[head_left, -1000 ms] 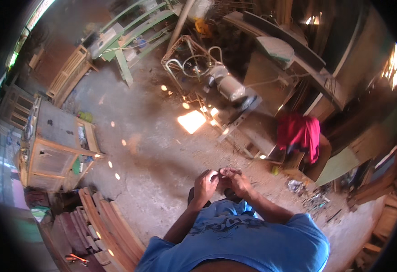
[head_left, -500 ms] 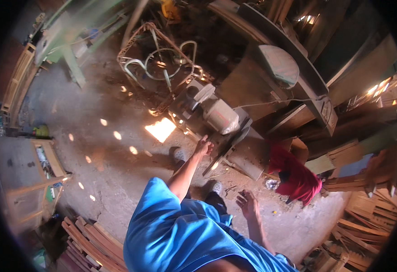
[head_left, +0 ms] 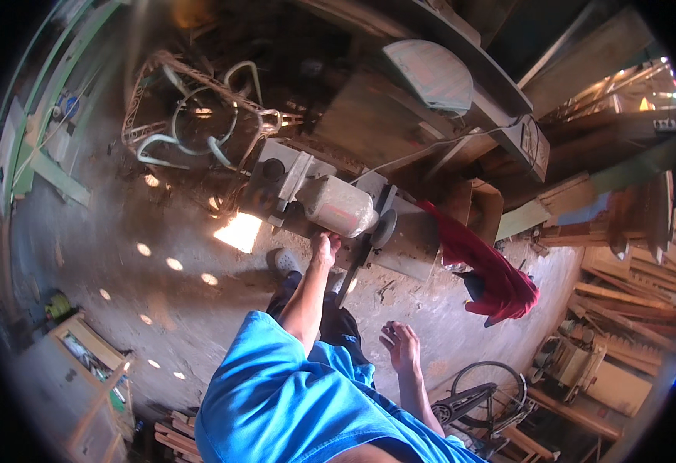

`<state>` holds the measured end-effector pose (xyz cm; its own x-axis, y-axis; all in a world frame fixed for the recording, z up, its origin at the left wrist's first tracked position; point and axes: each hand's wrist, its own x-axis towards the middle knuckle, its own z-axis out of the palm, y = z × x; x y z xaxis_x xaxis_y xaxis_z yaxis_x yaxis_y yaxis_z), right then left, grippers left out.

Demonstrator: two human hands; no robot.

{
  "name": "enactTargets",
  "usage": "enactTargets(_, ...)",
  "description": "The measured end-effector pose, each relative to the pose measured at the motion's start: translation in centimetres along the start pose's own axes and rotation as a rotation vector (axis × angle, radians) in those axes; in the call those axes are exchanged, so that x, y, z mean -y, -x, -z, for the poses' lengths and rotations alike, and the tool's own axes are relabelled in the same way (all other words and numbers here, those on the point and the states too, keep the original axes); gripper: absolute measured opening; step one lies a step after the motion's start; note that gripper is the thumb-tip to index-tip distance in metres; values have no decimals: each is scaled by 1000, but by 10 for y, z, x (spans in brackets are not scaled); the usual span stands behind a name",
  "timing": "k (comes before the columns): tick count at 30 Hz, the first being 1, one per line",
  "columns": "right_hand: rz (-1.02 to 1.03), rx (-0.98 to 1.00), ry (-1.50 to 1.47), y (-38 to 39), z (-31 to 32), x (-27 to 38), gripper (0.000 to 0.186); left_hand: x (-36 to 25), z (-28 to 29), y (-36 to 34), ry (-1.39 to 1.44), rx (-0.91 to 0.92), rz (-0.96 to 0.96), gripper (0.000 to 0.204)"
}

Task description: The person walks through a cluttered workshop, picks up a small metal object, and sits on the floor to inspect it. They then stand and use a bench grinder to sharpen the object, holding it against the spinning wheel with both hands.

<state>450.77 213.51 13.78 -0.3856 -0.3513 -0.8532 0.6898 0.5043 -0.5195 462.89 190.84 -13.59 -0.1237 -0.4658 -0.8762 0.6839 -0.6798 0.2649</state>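
Concrete floor [head_left: 160, 309], grey, dusty and dappled with small spots of sunlight plus one bright patch, fills the left and middle of a crowded woodworking shop. Timber is stacked along the right side as long planks and offcuts [head_left: 631, 285], and a dark wooden bench [head_left: 446, 31] with a pale rounded cover on it runs across the top. A white bent-metal frame of curved tubes [head_left: 199, 123] stands at the upper left, green-painted boards [head_left: 45, 166] lean at the far left, and a small open wooden cabinet [head_left: 91, 359] sits at the lower left. A bicycle wheel [head_left: 488, 390] shows near the bottom right, and a red cloth [head_left: 492, 270] hangs just right of centre.

At the middle stands a grey metal machine with a pale cylindrical electric motor [head_left: 338, 204] mounted on a flat plate, a thin cable running from it toward the right. The person, in a blue shirt, looks down on it from above. The left hand [head_left: 325, 248] reaches up and touches the underside of the motor housing, fingers curled against it; whether it truly grips is hard to tell. The right hand [head_left: 399, 343] hangs free with fingers spread and holds nothing, well below the motor and apart from it.
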Motion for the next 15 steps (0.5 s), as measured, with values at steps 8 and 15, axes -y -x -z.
enactTargets(8,165,114,95,-67,-28,42,8,4,7,-4,147,-48,110,12)
enactTargets(15,841,-109,1189,-181,-105,124,43,-59,66,57,-723,-109,-30,29)
